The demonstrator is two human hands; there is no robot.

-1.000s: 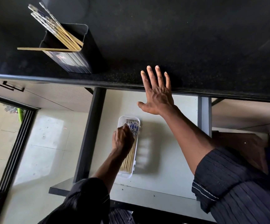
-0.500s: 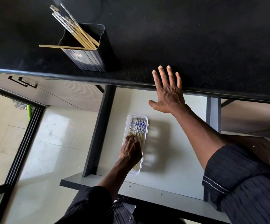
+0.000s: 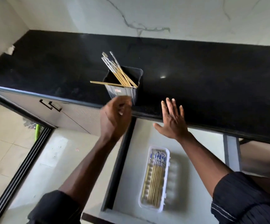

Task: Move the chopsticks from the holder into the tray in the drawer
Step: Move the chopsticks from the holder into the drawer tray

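A left hand (image 3: 114, 116), fingers loosely curled and empty, hovers before the holder (image 3: 123, 88) of chopsticks (image 3: 117, 71) on the black worktop (image 3: 203, 75); the right hand (image 3: 173, 120), fingers spread, rests at its edge above the drawer (image 3: 131, 167) tray (image 3: 166, 183).

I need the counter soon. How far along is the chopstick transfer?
Done: a row of chopsticks already lies in the tray in the open drawer. In hand: nothing; the left hand is empty near the holder, the right hand rests open on the counter edge. Left: several chopsticks in the holder, one lying across its rim.
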